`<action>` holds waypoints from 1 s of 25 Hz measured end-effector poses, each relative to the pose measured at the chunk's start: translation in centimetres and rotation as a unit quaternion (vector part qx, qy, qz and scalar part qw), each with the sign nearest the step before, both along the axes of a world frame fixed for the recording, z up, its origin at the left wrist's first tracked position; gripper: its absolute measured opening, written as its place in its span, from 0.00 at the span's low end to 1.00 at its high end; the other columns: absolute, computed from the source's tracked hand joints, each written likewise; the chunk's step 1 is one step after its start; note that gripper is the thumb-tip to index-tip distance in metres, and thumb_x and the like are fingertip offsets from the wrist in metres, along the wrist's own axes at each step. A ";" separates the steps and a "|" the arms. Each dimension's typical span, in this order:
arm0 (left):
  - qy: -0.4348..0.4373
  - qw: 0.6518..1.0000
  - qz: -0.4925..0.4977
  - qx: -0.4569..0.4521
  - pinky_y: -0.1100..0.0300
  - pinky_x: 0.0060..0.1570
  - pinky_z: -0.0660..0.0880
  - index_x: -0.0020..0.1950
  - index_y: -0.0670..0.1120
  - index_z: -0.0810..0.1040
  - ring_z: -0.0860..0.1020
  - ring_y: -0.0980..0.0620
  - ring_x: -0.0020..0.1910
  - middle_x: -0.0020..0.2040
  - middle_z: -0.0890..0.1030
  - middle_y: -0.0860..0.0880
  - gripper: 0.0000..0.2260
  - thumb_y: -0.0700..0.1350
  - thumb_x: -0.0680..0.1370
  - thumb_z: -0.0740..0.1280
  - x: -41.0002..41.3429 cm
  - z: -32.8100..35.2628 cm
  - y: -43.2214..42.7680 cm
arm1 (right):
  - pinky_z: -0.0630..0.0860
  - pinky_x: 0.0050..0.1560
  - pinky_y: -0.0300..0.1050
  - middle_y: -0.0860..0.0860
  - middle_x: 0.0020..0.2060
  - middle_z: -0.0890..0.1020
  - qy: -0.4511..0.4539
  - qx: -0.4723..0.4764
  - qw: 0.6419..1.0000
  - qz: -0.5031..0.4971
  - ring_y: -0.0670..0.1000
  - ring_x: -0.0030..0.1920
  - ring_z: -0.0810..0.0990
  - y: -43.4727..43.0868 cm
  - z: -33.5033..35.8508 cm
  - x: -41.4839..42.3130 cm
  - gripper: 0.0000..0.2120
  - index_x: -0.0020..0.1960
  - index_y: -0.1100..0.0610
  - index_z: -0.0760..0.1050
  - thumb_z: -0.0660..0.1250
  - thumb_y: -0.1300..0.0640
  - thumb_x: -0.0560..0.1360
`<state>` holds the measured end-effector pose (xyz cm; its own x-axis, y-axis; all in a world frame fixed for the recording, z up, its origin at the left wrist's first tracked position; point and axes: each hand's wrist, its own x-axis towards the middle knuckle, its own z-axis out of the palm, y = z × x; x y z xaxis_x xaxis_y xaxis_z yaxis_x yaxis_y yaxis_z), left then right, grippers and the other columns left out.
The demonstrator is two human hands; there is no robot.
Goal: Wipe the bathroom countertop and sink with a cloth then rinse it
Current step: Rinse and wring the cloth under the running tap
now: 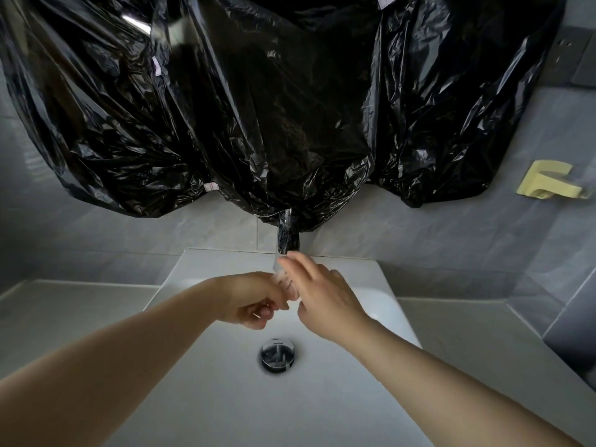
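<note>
Both my hands are over the white sink point(206, 262), under the water stream point(276, 265) running from the dark faucet point(288, 239). My left hand point(254, 301) has its fingers curled with the thumb against them, and I see nothing in it. My right hand point(325, 298) has straight fingers that lie against the left hand's fingertips in the water. Neither hand holds a cloth. A pale yellow cloth point(548, 182) hangs on the grey wall at the far right, well away from both hands.
Black plastic sheeting point(258, 108) covers the wall above the faucet and hangs down to it. The chrome drain point(277, 354) sits mid-basin below my hands. Grey countertop point(64, 311) runs to the left and to the right of the sink.
</note>
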<state>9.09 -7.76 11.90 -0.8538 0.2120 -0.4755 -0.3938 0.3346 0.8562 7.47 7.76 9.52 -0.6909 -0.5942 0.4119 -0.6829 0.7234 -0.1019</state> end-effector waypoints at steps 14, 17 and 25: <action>0.328 0.673 -0.111 -0.654 0.60 0.39 0.66 0.49 0.47 0.76 0.79 0.46 0.49 0.51 0.80 0.48 0.10 0.38 0.73 0.58 -0.5 -1.9 3.0 | 0.66 0.36 0.41 0.56 0.43 0.79 -0.159 0.118 0.971 -0.132 0.58 0.39 0.75 -2.3 0.6 0.1 0.08 0.46 0.57 0.74 0.59 0.64 0.71; 0.439 0.604 -0.159 -0.646 0.62 0.36 0.65 0.45 0.45 0.76 0.80 0.46 0.41 0.44 0.81 0.48 0.06 0.39 0.70 0.64 -1.0 -1.9 1.8 | 0.61 0.28 0.39 0.51 0.35 0.76 -0.277 -0.012 0.950 -0.144 0.54 0.32 0.70 -2.5 -0.2 0.1 0.05 0.35 0.56 0.68 0.58 0.62 0.70; 0.584 0.502 -0.236 -0.593 0.70 0.22 0.57 0.21 0.47 0.68 0.66 0.51 0.15 0.18 0.66 0.52 0.13 0.39 0.48 0.72 -1.7 -2.5 0.8 | 0.52 0.23 0.31 0.49 0.24 0.62 -0.491 -0.232 0.825 -0.158 0.48 0.23 0.58 -2.2 -0.5 2.2 0.10 0.32 0.57 0.63 0.58 0.67 0.69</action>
